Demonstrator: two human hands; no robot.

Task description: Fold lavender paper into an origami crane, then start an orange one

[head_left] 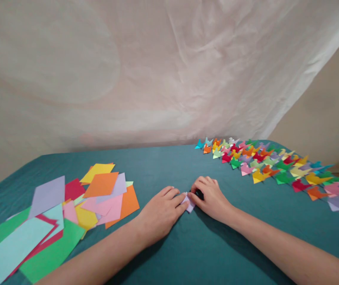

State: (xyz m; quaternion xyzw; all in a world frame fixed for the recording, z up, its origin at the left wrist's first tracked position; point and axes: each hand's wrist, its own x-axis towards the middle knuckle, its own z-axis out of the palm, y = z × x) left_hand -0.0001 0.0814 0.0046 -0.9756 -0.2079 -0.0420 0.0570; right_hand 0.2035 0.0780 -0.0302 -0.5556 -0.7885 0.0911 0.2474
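A small lilac folded paper lies on the teal tablecloth near the middle. My left hand rests on the cloth with its fingertips pinched on the paper's left side. My right hand comes in from the right, its curled fingers pressing on the paper's right side. Most of the paper is hidden under the fingers.
A loose heap of coloured paper sheets spreads over the left of the table. Several rows of folded paper figures in many colours run along the far right. A wrinkled white sheet hangs behind the table.
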